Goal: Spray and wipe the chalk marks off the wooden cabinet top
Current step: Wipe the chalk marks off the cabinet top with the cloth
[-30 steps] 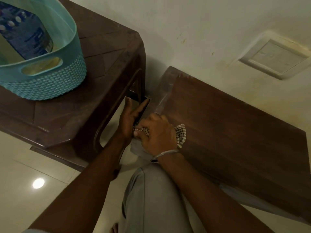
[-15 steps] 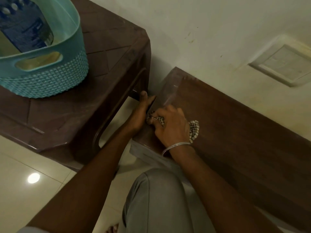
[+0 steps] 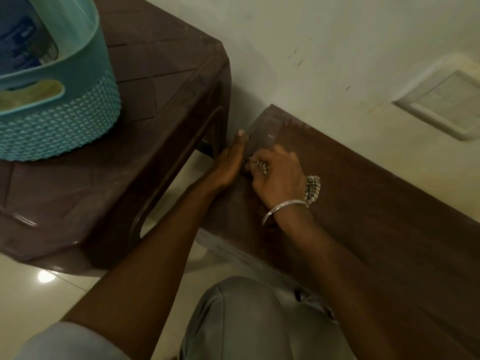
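Observation:
The dark wooden cabinet top [image 3: 368, 203] runs along the wall, with a pale smear at its far left corner. My right hand [image 3: 278, 175] grips a bunched checked cloth [image 3: 313, 189] and presses it on the top near the left edge; bits of cloth show by the thumb and behind the wrist. My left hand [image 3: 232, 158] lies with straight fingers against the cabinet's left edge, right beside the cloth. No chalk marks are plainly visible.
A brown plastic table [image 3: 145, 141] stands close to the left of the cabinet. On it sits a teal basket [image 3: 65, 126] holding a blue-labelled bottle [image 3: 20, 42]. A wall plate [image 3: 446, 105] is at the right. My knee [image 3: 249, 320] is below the hands, over a glossy tiled floor.
Both hands have slid along the cabinet's left edge toward the wall corner, the right hand carrying the cloth with it. The view has shifted slightly.

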A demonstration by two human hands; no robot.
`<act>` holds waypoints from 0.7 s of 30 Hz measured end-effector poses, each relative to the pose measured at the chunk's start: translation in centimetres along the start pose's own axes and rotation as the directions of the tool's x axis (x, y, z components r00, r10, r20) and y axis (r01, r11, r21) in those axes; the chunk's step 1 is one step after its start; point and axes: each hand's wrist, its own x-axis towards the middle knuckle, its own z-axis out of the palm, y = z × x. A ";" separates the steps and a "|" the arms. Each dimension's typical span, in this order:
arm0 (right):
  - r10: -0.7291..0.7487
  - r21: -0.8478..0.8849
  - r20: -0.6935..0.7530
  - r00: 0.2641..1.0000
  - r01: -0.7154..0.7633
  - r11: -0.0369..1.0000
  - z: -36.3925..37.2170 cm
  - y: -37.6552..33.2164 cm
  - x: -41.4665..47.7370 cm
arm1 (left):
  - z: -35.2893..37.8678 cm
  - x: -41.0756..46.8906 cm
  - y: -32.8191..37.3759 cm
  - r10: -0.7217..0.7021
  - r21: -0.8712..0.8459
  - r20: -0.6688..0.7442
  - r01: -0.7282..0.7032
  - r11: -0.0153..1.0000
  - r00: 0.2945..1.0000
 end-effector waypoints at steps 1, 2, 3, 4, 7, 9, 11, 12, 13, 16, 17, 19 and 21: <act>0.032 -0.009 -0.024 0.999 -0.032 0.999 0.1 0.4 1.4 | 0.1 0.0 0.4 0.005 0.019 -0.001 -0.005 1.000 1.000; 0.077 -0.026 -0.049 0.996 -0.078 0.997 0.2 0.8 3.1 | 0.2 0.1 0.5 0.017 0.044 0.000 -0.017 0.999 1.000; 0.117 -0.039 -0.067 0.991 -0.120 0.992 0.3 1.2 4.8 | 0.3 0.0 0.7 0.030 0.076 0.002 -0.030 0.997 1.000; 0.147 -0.034 -0.082 0.986 -0.150 0.988 0.4 1.4 6.2 | 0.4 0.1 0.9 0.047 0.100 0.007 -0.047 0.994 0.999; 0.190 0.018 -0.088 0.978 -0.189 0.982 0.6 1.3 7.2 | 0.5 1.0 1.3 0.095 0.126 0.022 -0.097 0.987 0.995; 0.174 -0.017 -0.081 0.982 -0.175 0.984 0.7 1.0 5.7 | 0.6 1.9 1.5 0.118 0.096 0.026 -0.120 0.988 0.993; 0.091 -0.040 -0.080 0.993 -0.095 0.995 0.9 0.9 3.7 | 0.8 3.0 1.5 0.124 0.095 0.040 -0.128 0.987 0.991; 0.046 -0.047 -0.074 0.996 -0.050 0.998 0.9 1.0 3.2 | 0.9 3.7 1.4 0.140 0.094 0.040 -0.143 0.985 0.989; 0.028 -0.051 -0.073 0.997 -0.031 0.998 0.9 1.2 3.2 | 1.1 4.1 1.3 0.161 0.094 0.040 -0.164 0.982 0.986; 0.086 -0.054 -0.126 0.988 -0.094 0.994 0.7 2.6 7.4 | 1.3 5.0 1.5 0.235 0.124 0.064 -0.242 0.962 0.970; 0.119 -0.055 -0.126 0.985 -0.127 0.990 0.6 2.9 9.1 | 1.3 5.0 1.7 0.247 0.147 0.079 -0.256 0.955 0.966; 0.181 -0.064 -0.112 0.977 -0.189 0.980 0.6 3.4 11.9 | 1.4 5.5 1.8 0.262 0.201 0.106 -0.279 0.939 0.959; 0.226 -0.069 -0.107 0.968 -0.234 0.970 1.1 3.6 13.0 | 1.5 6.2 1.9 0.284 0.261 0.112 -0.304 0.916 0.952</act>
